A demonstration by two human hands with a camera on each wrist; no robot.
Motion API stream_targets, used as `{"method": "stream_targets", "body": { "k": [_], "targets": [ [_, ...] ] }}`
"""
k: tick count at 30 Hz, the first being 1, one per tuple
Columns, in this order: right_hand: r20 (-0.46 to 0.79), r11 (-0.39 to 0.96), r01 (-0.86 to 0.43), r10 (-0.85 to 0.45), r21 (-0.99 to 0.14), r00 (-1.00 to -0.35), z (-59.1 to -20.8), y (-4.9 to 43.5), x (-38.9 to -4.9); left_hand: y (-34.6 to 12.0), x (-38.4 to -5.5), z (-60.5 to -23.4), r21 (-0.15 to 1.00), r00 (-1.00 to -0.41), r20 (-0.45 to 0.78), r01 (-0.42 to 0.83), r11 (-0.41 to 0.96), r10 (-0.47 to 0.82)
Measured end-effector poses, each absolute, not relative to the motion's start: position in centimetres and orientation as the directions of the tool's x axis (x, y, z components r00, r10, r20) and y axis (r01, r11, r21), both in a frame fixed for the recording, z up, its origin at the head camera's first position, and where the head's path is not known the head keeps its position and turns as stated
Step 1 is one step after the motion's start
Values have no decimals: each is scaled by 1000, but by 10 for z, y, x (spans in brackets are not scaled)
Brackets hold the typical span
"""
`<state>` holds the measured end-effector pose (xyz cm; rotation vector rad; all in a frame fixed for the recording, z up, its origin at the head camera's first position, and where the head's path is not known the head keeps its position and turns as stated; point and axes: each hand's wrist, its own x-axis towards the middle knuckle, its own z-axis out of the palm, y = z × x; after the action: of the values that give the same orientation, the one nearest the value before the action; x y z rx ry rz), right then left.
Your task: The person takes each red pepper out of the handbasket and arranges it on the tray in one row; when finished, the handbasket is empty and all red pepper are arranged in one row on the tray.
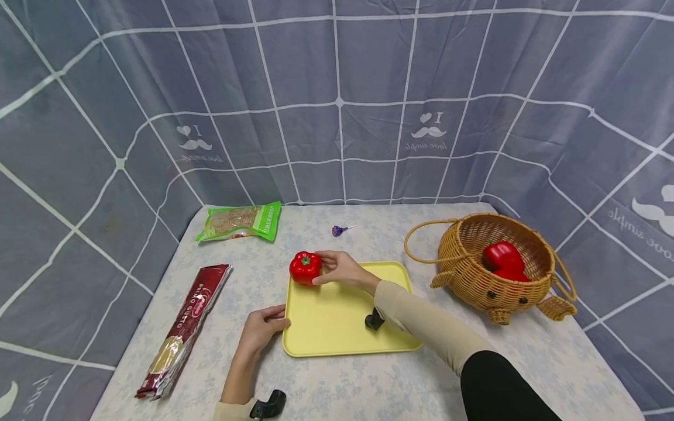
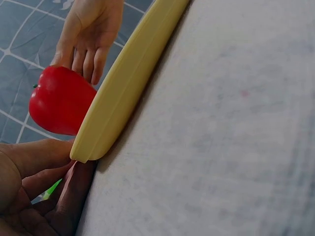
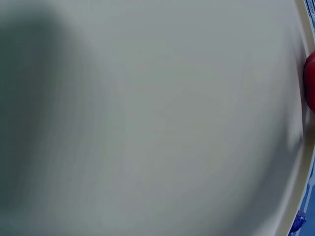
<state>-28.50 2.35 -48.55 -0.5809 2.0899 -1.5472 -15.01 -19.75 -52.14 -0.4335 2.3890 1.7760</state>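
A glossy red bell pepper (image 1: 305, 268) with a green stem sits at the far left corner of a shallow yellow tray (image 1: 337, 327). Reaching across the tray from the right, my right hand (image 1: 342, 270) has its thumb and fingers at the pepper's right side. Those fingers look straight in the left wrist view, with the pepper (image 2: 61, 101) right by the thumb. My left hand (image 1: 261, 330) pinches the tray's left edge, thumb above and fingers below the rim. Only tray and a sliver of pepper (image 3: 310, 81) show up close in the right wrist view; the right hand is hidden there.
To the right stands a wicker basket (image 1: 463, 278) with handles and red peppers (image 1: 502, 257) inside. A purple-wrapped lollipop (image 1: 338, 230) lies behind the tray. Leftward are a green food packet (image 1: 239, 222) and a long dark red packet (image 1: 184, 330). Tiled-print curtain (image 1: 368, 140) surrounds the table.
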Motion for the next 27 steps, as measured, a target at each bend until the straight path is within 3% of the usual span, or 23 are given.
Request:
{"method": "stream_targets", "body": {
  "k": [17,27],
  "targets": [
    [-77,252,-87,-577,-964,-813,-459,57,-293,-198,-150,-521,901,-947,-277,-315,297,-165],
    [-95,339,-107,-529,-935,-844,-425,100,-290,-198,-149,-521,909,-952,-266,-300,289,-151]
  ]
}}
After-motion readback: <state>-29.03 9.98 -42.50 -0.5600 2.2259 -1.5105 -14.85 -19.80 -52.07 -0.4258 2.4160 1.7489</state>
